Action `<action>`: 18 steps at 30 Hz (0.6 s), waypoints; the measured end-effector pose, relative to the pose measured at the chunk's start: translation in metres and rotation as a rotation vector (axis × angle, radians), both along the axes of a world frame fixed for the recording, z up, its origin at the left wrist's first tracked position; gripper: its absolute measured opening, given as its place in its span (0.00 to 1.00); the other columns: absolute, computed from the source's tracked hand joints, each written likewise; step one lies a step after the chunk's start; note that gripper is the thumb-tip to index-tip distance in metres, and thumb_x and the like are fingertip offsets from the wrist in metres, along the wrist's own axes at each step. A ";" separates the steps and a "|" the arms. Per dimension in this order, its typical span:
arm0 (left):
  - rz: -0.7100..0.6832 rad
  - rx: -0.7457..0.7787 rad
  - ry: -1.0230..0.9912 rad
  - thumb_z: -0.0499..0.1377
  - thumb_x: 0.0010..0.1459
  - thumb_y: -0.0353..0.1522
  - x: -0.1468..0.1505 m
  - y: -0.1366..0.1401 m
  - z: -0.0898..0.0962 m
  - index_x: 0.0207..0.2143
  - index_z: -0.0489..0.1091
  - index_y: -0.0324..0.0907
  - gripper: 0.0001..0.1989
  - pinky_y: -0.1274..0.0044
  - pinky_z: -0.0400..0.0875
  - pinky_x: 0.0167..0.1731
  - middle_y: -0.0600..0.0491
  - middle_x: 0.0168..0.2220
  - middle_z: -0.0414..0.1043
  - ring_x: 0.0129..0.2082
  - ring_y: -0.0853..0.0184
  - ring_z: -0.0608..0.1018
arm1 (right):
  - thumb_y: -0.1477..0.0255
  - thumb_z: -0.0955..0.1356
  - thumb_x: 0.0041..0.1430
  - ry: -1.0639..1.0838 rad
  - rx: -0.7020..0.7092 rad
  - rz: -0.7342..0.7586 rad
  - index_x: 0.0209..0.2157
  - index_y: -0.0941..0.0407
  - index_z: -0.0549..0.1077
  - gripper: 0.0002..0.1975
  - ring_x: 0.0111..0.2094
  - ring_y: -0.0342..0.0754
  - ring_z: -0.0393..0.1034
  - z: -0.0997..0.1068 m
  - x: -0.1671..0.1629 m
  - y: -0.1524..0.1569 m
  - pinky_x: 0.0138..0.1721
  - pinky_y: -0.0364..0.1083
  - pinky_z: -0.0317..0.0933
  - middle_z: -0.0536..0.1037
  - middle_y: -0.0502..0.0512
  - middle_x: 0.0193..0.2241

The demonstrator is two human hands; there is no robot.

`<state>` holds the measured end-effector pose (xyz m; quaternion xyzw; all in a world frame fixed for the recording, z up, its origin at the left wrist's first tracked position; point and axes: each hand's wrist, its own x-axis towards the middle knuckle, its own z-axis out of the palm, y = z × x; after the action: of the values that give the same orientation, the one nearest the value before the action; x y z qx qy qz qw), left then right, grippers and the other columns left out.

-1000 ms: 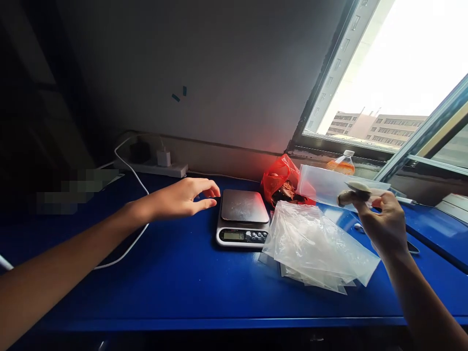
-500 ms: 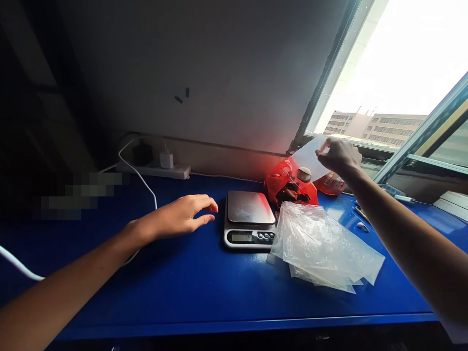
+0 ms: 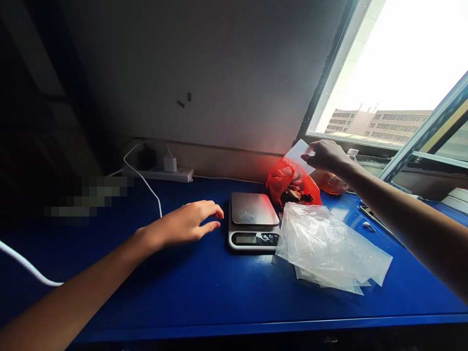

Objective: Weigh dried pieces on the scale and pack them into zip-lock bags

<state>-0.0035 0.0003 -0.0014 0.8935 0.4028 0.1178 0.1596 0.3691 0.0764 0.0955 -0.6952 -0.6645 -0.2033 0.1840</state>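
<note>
From the head camera, looking forward and down: two bare hands reach over a glossy blue counter [image 3: 164, 297] beside a window [image 3: 395, 58].

The right hand [image 3: 325, 155] is at the back, over the right side of an open red plastic bag [image 3: 277, 181]. Its grip is closed, thumb against fingers, on a pale, translucent plastic pouch [image 3: 299, 150], which slants down to the left, its lower part at the mouth of the red bag. Dark and brown pieces [image 3: 292, 193] show inside the red bag; I cannot tell what they are.

The left hand [image 3: 195, 220] hovers above the counter, its grip loose and holding nothing, thumb and bent fingers apart. It is just left of a white kitchen scale [image 3: 234, 240] with a bare metal plate [image 3: 253, 209]. The scale's small display shows figures too faint to read.

A fanned stack of clear zip bags [image 3: 329, 248] lies to the right of the scale, touching its edge, in front of the red bag. Behind the right forearm is a bottle [image 3: 331, 184] with orange-red contents, partly hidden. Nearer, a white earphone [image 3: 368, 226] lies by a partly covered phone. At back left, a white charger [image 3: 170, 163] sits in a power strip [image 3: 185, 175].
</note>
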 end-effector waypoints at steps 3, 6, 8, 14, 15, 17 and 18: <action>0.008 -0.021 0.008 0.53 0.63 0.38 0.000 0.000 0.000 0.45 0.71 0.46 0.13 0.74 0.67 0.38 0.52 0.44 0.73 0.41 0.62 0.75 | 0.66 0.64 0.56 0.058 0.013 -0.067 0.39 0.56 0.78 0.14 0.34 0.53 0.69 0.001 0.004 -0.007 0.33 0.49 0.59 0.79 0.63 0.37; 0.011 -0.022 0.007 0.53 0.63 0.38 0.000 -0.001 0.001 0.46 0.71 0.46 0.13 0.73 0.67 0.38 0.52 0.45 0.73 0.41 0.62 0.75 | 0.65 0.64 0.57 0.060 0.006 -0.113 0.42 0.53 0.77 0.15 0.35 0.53 0.68 0.001 0.007 -0.017 0.32 0.48 0.56 0.79 0.62 0.39; 0.011 -0.019 -0.003 0.53 0.62 0.38 0.001 -0.003 0.001 0.46 0.71 0.46 0.13 0.73 0.67 0.39 0.52 0.45 0.73 0.41 0.62 0.75 | 0.62 0.65 0.56 0.066 -0.054 -0.068 0.42 0.54 0.77 0.15 0.37 0.53 0.68 0.001 0.007 -0.023 0.33 0.48 0.55 0.79 0.62 0.39; 0.013 -0.017 -0.018 0.53 0.62 0.37 0.005 -0.005 0.002 0.45 0.71 0.46 0.12 0.75 0.67 0.36 0.52 0.44 0.73 0.40 0.63 0.76 | 0.64 0.64 0.58 0.253 0.000 0.010 0.40 0.58 0.76 0.15 0.36 0.50 0.70 0.003 0.010 -0.030 0.35 0.46 0.58 0.79 0.62 0.39; 0.014 -0.018 -0.017 0.53 0.62 0.37 0.006 -0.005 0.002 0.45 0.71 0.46 0.12 0.75 0.67 0.35 0.52 0.44 0.73 0.40 0.63 0.76 | 0.66 0.64 0.58 0.218 0.081 -0.009 0.40 0.58 0.76 0.14 0.37 0.51 0.70 0.003 0.011 -0.030 0.36 0.46 0.58 0.79 0.62 0.38; 0.016 -0.024 -0.009 0.53 0.63 0.37 0.007 -0.005 0.003 0.45 0.71 0.46 0.12 0.76 0.67 0.35 0.53 0.44 0.73 0.40 0.63 0.76 | 0.66 0.64 0.57 0.150 0.231 -0.029 0.41 0.59 0.77 0.15 0.37 0.53 0.70 0.000 0.014 -0.027 0.36 0.47 0.57 0.79 0.64 0.37; 0.017 -0.027 -0.003 0.53 0.63 0.37 0.007 -0.005 0.003 0.45 0.71 0.46 0.12 0.75 0.67 0.35 0.53 0.44 0.73 0.40 0.63 0.76 | 0.66 0.64 0.57 0.133 0.267 -0.024 0.41 0.59 0.77 0.15 0.36 0.53 0.70 -0.003 0.015 -0.025 0.36 0.47 0.58 0.79 0.64 0.36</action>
<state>0.0035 -0.0052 0.0019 0.8877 0.4116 0.1150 0.1712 0.3840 0.0512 0.0922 -0.6843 -0.6095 -0.2457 0.3159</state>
